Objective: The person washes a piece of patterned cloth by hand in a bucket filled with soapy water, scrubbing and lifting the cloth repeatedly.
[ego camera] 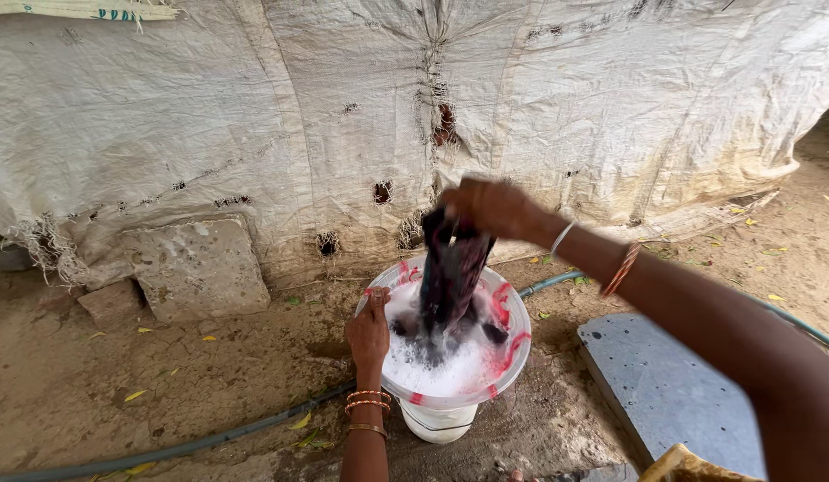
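Head view, outdoors, bare dirt ground (120, 393).

Cloth (450, 272): dark, near black with a purplish cast, soaked and bunched into a long hanging twist. Upper end is gathered inside the right hand (495, 207); lower end trails into the suds, where a few dark folds show at the surface. It hangs roughly upright over the middle of the bucket (437, 419).

Right hand: grip closed tight around the top of the cloth, held above the bucket, fist turned down. A thin pale bangle and an orange one sit on that wrist and forearm.

Left hand (368, 332): rests on the near-left rim of the bucket, fingers curled over the edge, grip closed on the rim. Orange and gold bangles on that wrist.

Bucket: white, round, with red marks along its inner wall. Filled with white foam (446, 370) almost to the rim; water beneath not visible. It stands on the ground close to the sacking wall (254, 107).

Surroundings:
- Sacking wall: dirty white woven sheet, stitched seams, several torn holes, frayed at lower left.
- Stone block (196, 268): grey, rough, leaning on the wall left of the bucket; a smaller stone (111, 302) just beside it.
- Hose (209, 437): dark, runs along the ground from lower left, passes behind the bucket and goes on to the right.
- Slab (664, 393): flat, grey, speckled, lying on the ground right of the bucket, partly under the right forearm.
- Yellow leaves scattered over the dirt.
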